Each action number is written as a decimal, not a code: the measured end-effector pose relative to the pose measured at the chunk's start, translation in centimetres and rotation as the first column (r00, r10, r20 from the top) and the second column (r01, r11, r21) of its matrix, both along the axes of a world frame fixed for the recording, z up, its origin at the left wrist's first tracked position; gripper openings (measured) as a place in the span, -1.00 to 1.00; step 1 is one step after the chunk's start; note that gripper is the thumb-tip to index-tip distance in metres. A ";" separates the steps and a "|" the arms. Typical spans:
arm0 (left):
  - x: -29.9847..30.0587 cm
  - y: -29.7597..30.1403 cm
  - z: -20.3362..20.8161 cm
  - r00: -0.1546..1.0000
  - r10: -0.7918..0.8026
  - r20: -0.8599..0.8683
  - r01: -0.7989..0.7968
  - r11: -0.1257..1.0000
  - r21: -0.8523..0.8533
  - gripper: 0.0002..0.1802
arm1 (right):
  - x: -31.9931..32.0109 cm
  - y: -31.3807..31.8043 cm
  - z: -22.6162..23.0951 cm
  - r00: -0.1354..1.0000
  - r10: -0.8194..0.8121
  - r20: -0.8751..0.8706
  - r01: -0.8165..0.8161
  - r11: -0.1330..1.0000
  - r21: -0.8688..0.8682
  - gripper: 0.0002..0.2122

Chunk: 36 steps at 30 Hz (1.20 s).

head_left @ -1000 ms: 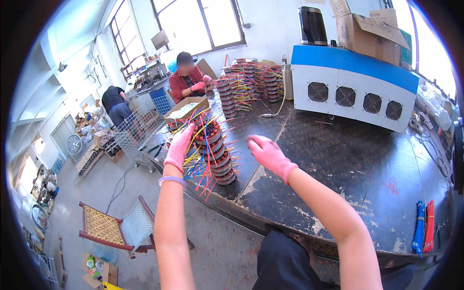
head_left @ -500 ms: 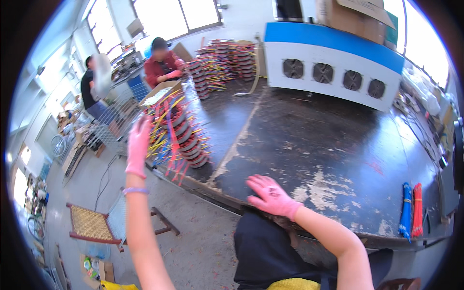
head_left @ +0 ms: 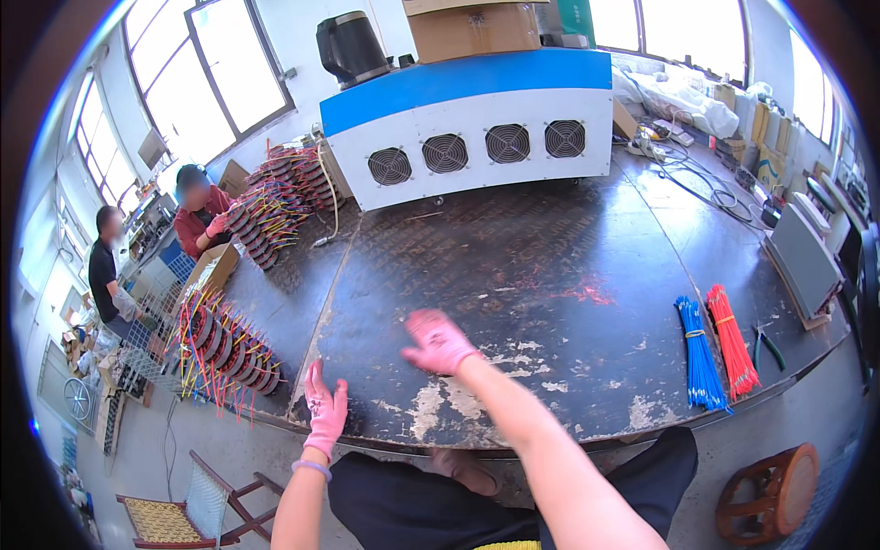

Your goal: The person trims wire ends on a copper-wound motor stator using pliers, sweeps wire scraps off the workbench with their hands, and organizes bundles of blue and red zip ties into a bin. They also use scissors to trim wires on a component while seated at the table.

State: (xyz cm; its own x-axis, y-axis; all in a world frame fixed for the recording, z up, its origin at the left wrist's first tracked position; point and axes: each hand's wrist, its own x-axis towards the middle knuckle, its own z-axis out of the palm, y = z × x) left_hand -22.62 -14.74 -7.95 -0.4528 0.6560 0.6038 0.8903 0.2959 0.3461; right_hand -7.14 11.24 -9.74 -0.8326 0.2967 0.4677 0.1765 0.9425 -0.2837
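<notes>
Wired rings (head_left: 246,359) stand stacked at the front-left edge of the tabletop (head_left: 504,275). The left hand (head_left: 325,414), nearest them, has empty, spread fingers; the right hand (head_left: 440,344), blurred, holds its thumb apart. Gripping rims should spare the wires.

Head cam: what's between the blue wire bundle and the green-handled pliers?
The red wire bundle. In the head view it lies on the tabletop, with the blue wire bundle to its left and the pliers to its right.
</notes>
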 end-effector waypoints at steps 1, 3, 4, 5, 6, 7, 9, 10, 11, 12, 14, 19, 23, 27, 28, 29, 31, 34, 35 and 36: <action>-1.7 -1.3 -1.4 0.998 0.059 -0.028 -0.060 0.996 -0.058 -0.33 | 2.2 0.5 2.9 0.978 -0.048 0.203 0.065 0.995 -0.077 -0.37; -1.7 0.0 -2.0 0.996 0.064 -0.056 -0.072 0.985 -0.156 -0.34 | 6.2 5.9 1.1 0.934 -0.185 0.304 0.202 0.979 -0.026 -0.27; -2.0 0.0 -2.4 0.995 0.074 -0.071 -0.088 0.972 -0.219 -0.35 | 7.8 7.3 1.2 0.927 -0.226 0.301 0.246 0.969 -0.029 -0.28; -1.6 -0.1 -2.6 0.998 0.063 -0.025 -0.066 0.977 -0.203 -0.37 | 9.1 9.0 0.5 0.908 -0.301 0.292 0.314 0.949 0.003 -0.29; -1.0 0.3 -2.3 0.999 0.050 0.020 -0.046 0.982 -0.181 -0.39 | 9.9 10.1 -0.1 0.892 -0.384 0.238 0.395 0.919 0.005 -0.31; -1.1 -0.4 -1.6 0.997 0.057 0.044 -0.049 0.984 -0.169 -0.41 | 9.6 8.7 0.6 0.900 -0.397 0.179 0.396 0.917 0.043 -0.34; -1.7 -1.1 -1.9 0.994 0.019 0.104 -0.009 0.995 -0.103 -0.45 | 6.1 5.7 2.3 0.968 -0.115 0.224 0.146 0.981 -0.124 -0.35; -2.0 -1.6 -1.6 0.991 0.037 0.126 -0.023 0.993 -0.116 -0.47 | 3.9 4.0 2.6 0.980 0.037 0.197 0.000 0.982 -0.187 -0.35; -2.6 -0.7 -1.8 0.987 0.037 0.156 -0.020 0.994 -0.108 -0.49 | 1.6 1.8 2.0 0.978 0.182 0.103 -0.165 0.974 -0.153 -0.35; -4.0 1.0 -2.0 0.983 0.019 0.182 -0.013 0.999 -0.031 -0.51 | -1.6 0.4 1.2 0.966 0.240 0.095 -0.228 0.965 -0.128 -0.34; -5.8 6.6 -0.9 0.952 -0.030 0.306 -0.010 0.992 0.127 -0.55 | -7.5 -0.7 -0.4 0.945 0.311 0.102 -0.300 0.948 -0.105 -0.33; -16.5 15.1 -0.4 0.949 0.212 0.234 -0.243 0.964 0.112 -0.49 | -14.3 3.6 -0.5 0.985 0.158 -0.064 -0.165 0.979 -0.120 -0.35; -22.8 16.2 -1.7 0.845 0.425 0.324 -0.472 0.878 0.078 -0.50 | -5.9 9.9 3.3 0.994 -0.112 0.009 0.112 0.992 -0.066 -0.39; -22.5 19.0 -2.1 0.807 0.440 0.393 -0.510 0.855 0.091 -0.62 | 2.2 12.9 3.4 0.874 -0.433 0.218 0.419 0.901 0.111 -0.38; -22.0 19.2 -1.3 0.787 0.421 0.450 -0.528 0.838 0.138 -0.64 | 0.2 12.3 4.9 0.866 -0.385 0.320 0.410 0.912 -0.011 -0.39; -21.9 18.9 -0.6 0.767 0.433 0.473 -0.544 0.830 0.122 -0.66 | -2.8 10.9 6.6 0.853 -0.322 0.410 0.406 0.904 -0.134 -0.40; -22.0 18.6 -0.9 0.772 0.427 0.471 -0.531 0.841 0.108 -0.66 | -11.5 8.0 9.2 0.951 -0.087 0.296 0.152 0.967 -0.203 -0.48; -21.7 19.4 -0.2 0.747 0.442 0.496 -0.530 0.847 0.044 -0.67 | -22.3 8.4 5.4 0.986 -0.167 0.024 0.168 0.974 -0.150 -0.58; -21.9 19.5 0.0 0.760 0.442 0.477 -0.518 0.855 0.034 -0.67 | -25.3 9.2 4.6 0.961 -0.272 -0.054 0.260 0.952 -0.165 -0.61; -22.1 19.1 0.2 0.768 0.455 0.450 -0.517 0.856 0.017 -0.68 | -28.1 10.2 4.5 0.943 -0.329 -0.039 0.315 0.926 -0.208 -0.63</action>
